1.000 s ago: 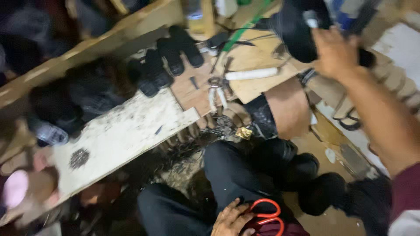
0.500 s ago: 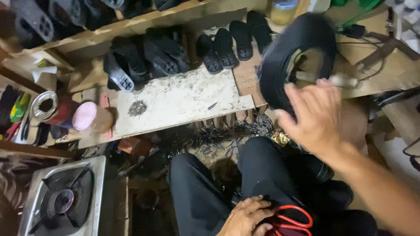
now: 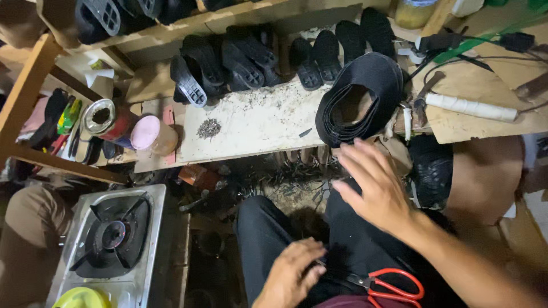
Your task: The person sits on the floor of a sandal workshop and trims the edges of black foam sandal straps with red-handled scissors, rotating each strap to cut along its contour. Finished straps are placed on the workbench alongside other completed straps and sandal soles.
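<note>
A head-worn camera looks down at a cobbler's cluttered work corner, where a black shoe upper (image 3: pixel 361 98) lies on the pale wooden counter (image 3: pixel 257 122), its opening facing up and its heel end hanging just past the counter's front edge. The right hand (image 3: pixel 374 185) hovers just below and in front of that shoe upper, palm down, fingers spread apart and empty, close to it but not touching. The left hand (image 3: pixel 292 274) rests lower, on the person's lap in dark trousers, fingers curled loosely on black material there; whether it grips anything cannot be told. Red-handled scissors (image 3: pixel 391 286) lie on the lap, to the lower right of the shoe upper. Beyond the shoe upper, along the back of the counter, stand rows of black rubber soles (image 3: pixel 240 60). To its left sits a small heap of dark tacks (image 3: pixel 209 128), and farther left a pink-topped tin (image 3: pixel 151 134). To its right lies a white roll (image 3: pixel 471 106). Far to the lower left is a gas stove (image 3: pixel 111 239). As a judgement, handling the shoe upper well means taking it by the firm rim, keeping it clear of the tacks, and steadying the overhanging end so it does not tip to the floor.
</note>
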